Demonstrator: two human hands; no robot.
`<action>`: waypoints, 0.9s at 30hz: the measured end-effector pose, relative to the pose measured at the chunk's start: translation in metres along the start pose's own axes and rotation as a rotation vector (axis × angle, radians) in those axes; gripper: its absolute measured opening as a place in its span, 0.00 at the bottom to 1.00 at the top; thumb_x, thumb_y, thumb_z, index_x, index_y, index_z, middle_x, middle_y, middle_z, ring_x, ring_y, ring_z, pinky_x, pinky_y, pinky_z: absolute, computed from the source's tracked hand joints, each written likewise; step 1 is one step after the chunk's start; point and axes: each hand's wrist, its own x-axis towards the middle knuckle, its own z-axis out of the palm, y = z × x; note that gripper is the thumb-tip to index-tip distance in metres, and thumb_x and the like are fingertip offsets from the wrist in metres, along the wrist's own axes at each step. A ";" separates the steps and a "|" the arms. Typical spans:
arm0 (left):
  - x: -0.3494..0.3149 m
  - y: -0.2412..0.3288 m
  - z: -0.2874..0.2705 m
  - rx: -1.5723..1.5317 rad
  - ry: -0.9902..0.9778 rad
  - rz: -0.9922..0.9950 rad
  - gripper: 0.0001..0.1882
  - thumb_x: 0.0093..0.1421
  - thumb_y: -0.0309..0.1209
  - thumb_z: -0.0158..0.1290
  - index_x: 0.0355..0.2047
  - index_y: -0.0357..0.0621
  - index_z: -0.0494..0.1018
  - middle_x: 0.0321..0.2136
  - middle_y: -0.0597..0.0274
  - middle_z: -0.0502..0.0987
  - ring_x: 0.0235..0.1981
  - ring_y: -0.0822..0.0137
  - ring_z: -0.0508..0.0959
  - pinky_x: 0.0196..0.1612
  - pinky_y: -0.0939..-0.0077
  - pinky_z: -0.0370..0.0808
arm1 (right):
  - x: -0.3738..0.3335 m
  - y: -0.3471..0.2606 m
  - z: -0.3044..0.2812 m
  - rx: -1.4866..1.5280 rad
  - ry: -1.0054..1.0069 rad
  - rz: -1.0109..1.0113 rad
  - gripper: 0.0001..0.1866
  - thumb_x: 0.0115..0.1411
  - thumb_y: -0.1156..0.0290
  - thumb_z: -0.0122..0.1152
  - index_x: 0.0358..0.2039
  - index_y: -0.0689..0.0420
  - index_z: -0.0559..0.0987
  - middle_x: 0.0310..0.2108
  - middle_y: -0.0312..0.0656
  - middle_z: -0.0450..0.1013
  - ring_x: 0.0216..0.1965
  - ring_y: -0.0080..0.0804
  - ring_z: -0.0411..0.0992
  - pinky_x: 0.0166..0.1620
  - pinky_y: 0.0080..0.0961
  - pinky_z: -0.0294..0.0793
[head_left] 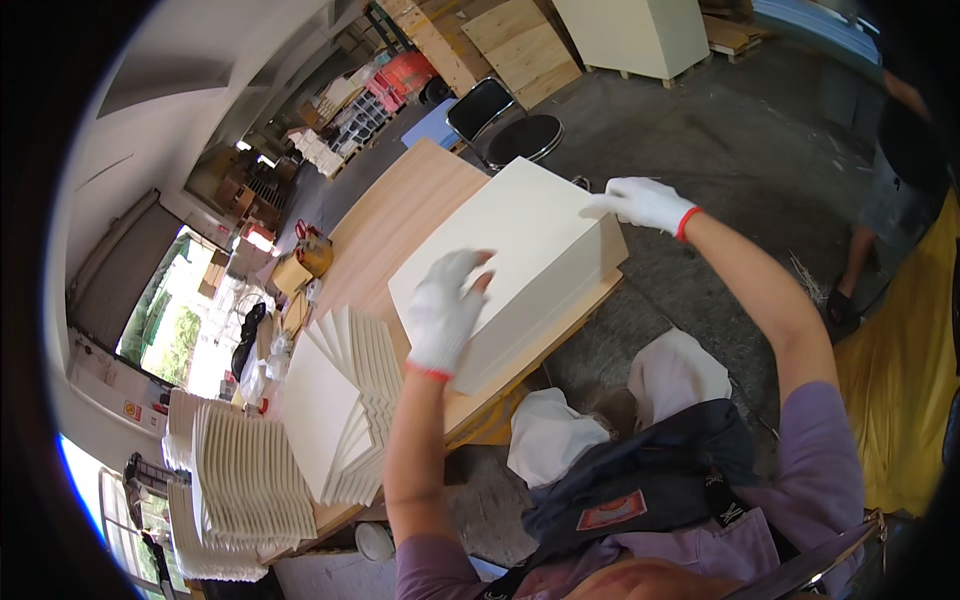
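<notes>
A neat block of cream-coloured sheets or boards [500,235] lies on the wood-topped table, its smooth top face up. My left hand [447,310], in a white knit glove with bare fingertips showing, is over the near left part of this stack. Its fingers are bent but apart, with nothing between them; whether it touches the top cannot be told. At the far right corner of the stack is my right hand [645,204], also in a white glove with a red cuff. Its thumb and fingers reach toward the corner, apart, and no sheet shows in them.
Fanned cream sheets [345,410] and wavy piles of them [245,480] fill the table's left end. Beyond the table [400,215] stands a black chair [525,138]. A person [885,200] is at the right, near yellow sheeting [895,370]. A pale wrapped block [635,35] sits farther back.
</notes>
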 end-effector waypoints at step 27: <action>0.085 -0.011 0.119 -0.562 -0.257 -0.186 0.17 0.63 0.28 0.62 0.52 0.40 0.78 0.50 0.50 0.83 0.55 0.57 0.82 0.60 0.67 0.75 | 0.018 -0.011 0.060 0.268 0.529 -0.214 0.29 0.75 0.40 0.38 0.37 0.54 0.75 0.27 0.50 0.76 0.36 0.55 0.77 0.39 0.47 0.70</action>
